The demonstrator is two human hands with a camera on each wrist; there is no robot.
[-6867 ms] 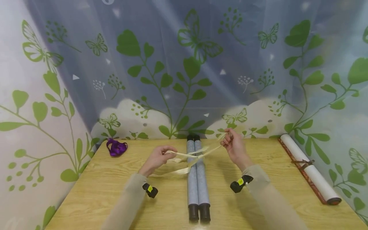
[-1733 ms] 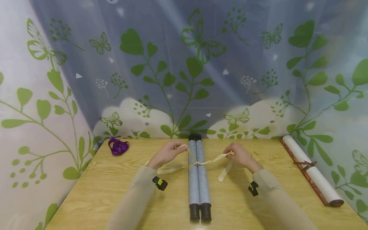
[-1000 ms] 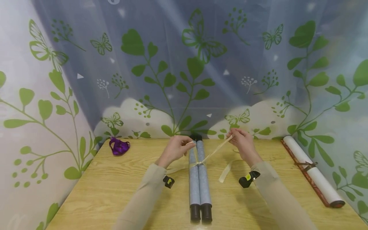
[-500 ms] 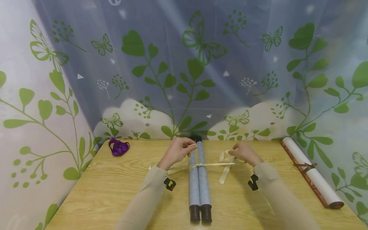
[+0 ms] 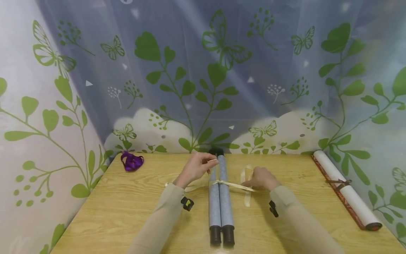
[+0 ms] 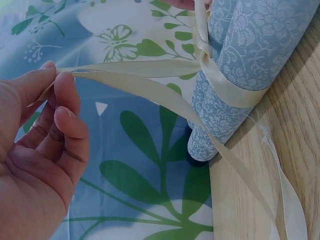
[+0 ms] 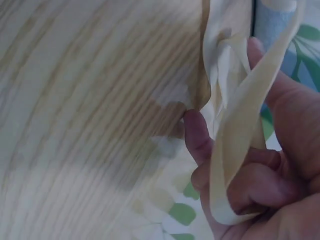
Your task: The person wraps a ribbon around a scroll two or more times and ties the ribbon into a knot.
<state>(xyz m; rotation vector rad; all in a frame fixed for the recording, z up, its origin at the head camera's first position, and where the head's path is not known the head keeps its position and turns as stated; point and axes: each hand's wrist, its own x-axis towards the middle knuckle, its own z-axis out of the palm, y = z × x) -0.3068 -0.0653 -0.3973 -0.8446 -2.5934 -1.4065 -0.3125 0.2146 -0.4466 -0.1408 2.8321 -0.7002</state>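
A pale blue floral scroll (image 5: pixel 226 208), rolled into two side-by-side rolls with dark end knobs, lies lengthwise mid-table. Cream ribbon (image 5: pixel 236 185) wraps its middle, crossing in a knot on top. Above the scroll's left side, my left hand (image 5: pixel 194 169) pinches a doubled length of the ribbon between thumb and fingertip; the left wrist view shows this ribbon (image 6: pixel 145 70) running to the knot. To the right of the scroll, my right hand (image 5: pixel 263 179) is low over the table. In the right wrist view the ribbon (image 7: pixel 232 145) loops round its curled fingers, index fingertip near another strand.
A purple satin bundle (image 5: pixel 132 161) lies at the table's back left. Along the right edge rests a white rolled scroll (image 5: pixel 342 187) with reddish patterned edging and a brown tie. Behind the wooden table (image 5: pixel 133 211) hangs a leaf-and-butterfly curtain (image 5: pixel 203 88).
The ribbon went from loose over the scroll to knotted on it. My right hand let go of the raised strand, then came down and inward; the left hand stays pinching near the scroll.
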